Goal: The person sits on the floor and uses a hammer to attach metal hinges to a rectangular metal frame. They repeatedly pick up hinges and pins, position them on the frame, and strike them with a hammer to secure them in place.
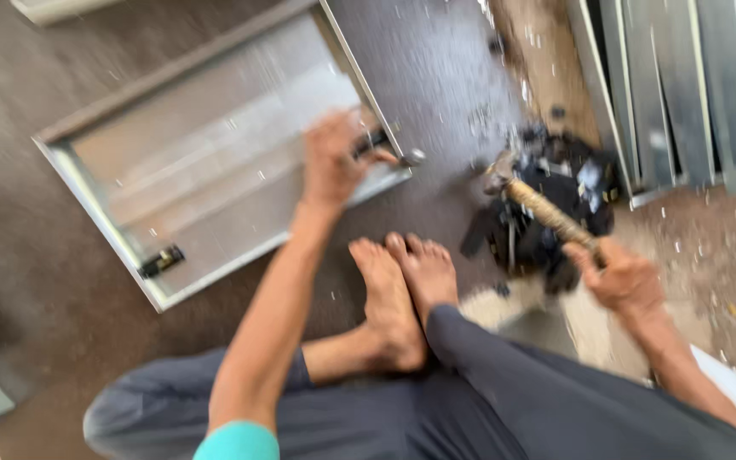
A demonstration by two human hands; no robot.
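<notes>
The metal frame [215,170] is pinned at its corner by the left hand [331,162], closed over a dark fitting [371,142], apparently for steadiness. A wooden-handled hammer [547,213] is gripped by the right hand [622,277], raised over black hardware [555,204].

My hammer [547,213], its handle pale and wooden, angled up-left. The grey metal-framed panel [215,162] lay flat on the floor.

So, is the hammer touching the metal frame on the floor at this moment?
No, the hammer in the right hand is raised to the side, apart from the metal frame.
</notes>
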